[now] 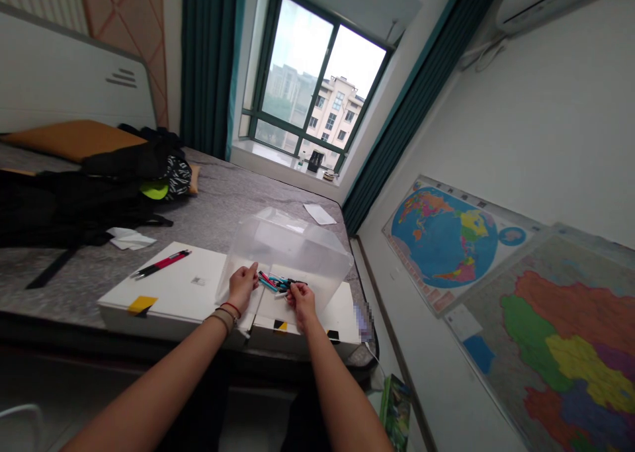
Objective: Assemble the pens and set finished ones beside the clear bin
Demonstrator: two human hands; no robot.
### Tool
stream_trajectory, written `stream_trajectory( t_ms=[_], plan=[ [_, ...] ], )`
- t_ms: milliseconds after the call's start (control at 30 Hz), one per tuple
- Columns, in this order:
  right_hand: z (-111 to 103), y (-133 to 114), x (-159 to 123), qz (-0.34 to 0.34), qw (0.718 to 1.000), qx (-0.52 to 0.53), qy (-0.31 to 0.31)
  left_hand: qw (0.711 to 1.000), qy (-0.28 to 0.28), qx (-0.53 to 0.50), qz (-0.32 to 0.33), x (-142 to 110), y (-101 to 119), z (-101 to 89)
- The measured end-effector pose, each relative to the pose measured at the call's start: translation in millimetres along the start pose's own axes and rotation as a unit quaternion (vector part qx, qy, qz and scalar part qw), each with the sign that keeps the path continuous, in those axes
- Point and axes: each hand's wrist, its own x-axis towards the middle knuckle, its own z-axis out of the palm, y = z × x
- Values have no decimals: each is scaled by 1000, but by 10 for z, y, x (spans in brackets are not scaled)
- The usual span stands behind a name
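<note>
While handling pens (270, 282) near the front edge of the bed (218, 187), with right-hand fingers (297, 288) clamped on them and left-hand fingers (251, 273) impossible to judge, seems next to need steady pinching.

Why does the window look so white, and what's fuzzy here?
In the head view, daylight washes out the sky in the window; the world map leans, probably from camera tilt; the small coloured sticks look soft; a patch at the bed corner is pixelated.
</note>
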Motion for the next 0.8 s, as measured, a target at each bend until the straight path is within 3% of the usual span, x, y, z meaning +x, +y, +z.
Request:
stream_trajectory(
  t_ms=[167, 333, 467, 667, 800],
  plan=[
    [5, -21, -16, 10, 1000, -9, 7, 999, 14, 19, -21, 4, 8, 58],
    [50, -70, -50, 5, 1000, -30, -2, 998, -62, 22, -7, -10, -12, -40],
    [65, -105, -61, 19, 1000, -23, -11, 994, -87, 67, 11, -49, -6, -60],
    [40, -105, -56, 6, 999, -27, -28, 942, -172, 261, 125, -67, -10, -45],
    [32, -91, -38, 12, 999, -26, -31, 918, -207, 307, 144, -18, -44, -49]
  ],
)
